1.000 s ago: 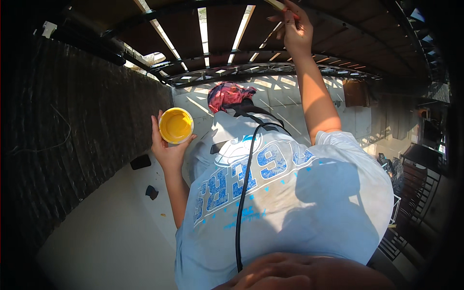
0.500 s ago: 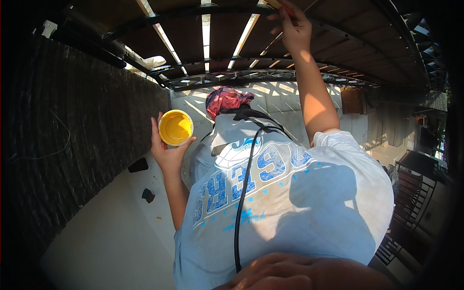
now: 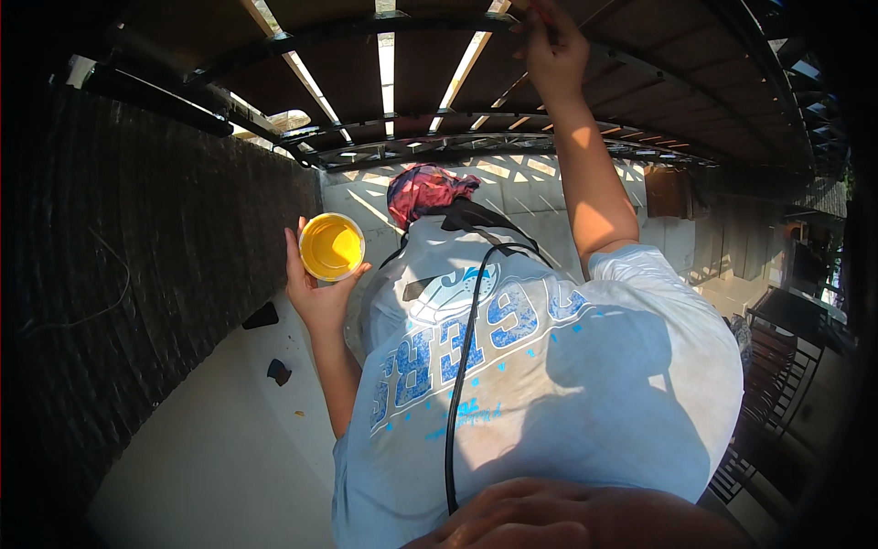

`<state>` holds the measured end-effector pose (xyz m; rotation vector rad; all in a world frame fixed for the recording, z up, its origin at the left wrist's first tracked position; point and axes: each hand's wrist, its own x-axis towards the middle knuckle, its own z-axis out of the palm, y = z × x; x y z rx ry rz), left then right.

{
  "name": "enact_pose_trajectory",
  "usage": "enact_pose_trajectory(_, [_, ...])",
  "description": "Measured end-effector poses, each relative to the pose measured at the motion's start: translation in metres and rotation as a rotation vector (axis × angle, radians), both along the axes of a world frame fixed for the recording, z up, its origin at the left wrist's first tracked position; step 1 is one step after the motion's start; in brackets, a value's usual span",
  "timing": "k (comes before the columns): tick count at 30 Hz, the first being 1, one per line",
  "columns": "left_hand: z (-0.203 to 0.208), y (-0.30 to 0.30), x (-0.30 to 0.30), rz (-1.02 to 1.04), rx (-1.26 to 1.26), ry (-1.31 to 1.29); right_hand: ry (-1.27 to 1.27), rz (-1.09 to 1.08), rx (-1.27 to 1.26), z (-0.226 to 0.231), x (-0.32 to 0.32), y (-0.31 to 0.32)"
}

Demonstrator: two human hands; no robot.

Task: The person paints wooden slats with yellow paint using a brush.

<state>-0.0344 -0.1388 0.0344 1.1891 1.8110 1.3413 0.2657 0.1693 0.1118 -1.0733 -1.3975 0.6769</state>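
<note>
My left hand (image 3: 317, 306) is wrapped round a small round tub (image 3: 332, 247) with a white rim, tilted so that its yellow inside shows. Part of that yellow is brightly sunlit; it looks like paint, though I cannot be sure. At the top edge, my right hand (image 3: 560, 64) is raised with its fingers pinched on a slim tool (image 3: 543, 13) that has a red part. The tool's far end lies outside the view, so its kind does not show. This hand is up against the dark slatted metal framework (image 3: 457, 69).
A dark ridged panel (image 3: 155, 247) stands on the left, close to my left hand. Small dark scraps (image 3: 278, 371) lie on the pale floor (image 3: 210, 457). A black cable (image 3: 466, 366) runs down my shirt. Dark chairs (image 3: 777, 357) and a brown box (image 3: 670, 192) are at the right.
The right hand has moved slightly upward, so less of the slim tool shows. My left hand keeps its hold on the tub, nearly in place.
</note>
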Motion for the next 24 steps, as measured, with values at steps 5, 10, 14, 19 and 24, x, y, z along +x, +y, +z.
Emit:
enact_pose_trajectory(5, [0.004, 0.006, 0.002, -0.023, 0.008, 0.024, 0.005, -0.036, 0.196, -0.013, 0.036, 0.010])
enact_pose_trajectory(10, [0.005, 0.008, 0.003, -0.038, 0.042, 0.036, -0.088, -0.123, 0.202, -0.007, 0.065, -0.006])
enact_pose_trajectory(14, [0.005, 0.005, 0.004, -0.051, 0.052, 0.044, 0.012, -0.049, 0.047, 0.001, 0.066, -0.027])
enact_pose_trajectory(19, [0.004, 0.001, 0.006, -0.081, 0.098, 0.039, -0.053, 0.063, 0.138, -0.007, 0.041, -0.018])
enact_pose_trajectory(24, [0.009, 0.000, 0.008, -0.093, 0.093, 0.020, -0.095, 0.065, 0.291, -0.024, 0.008, 0.016])
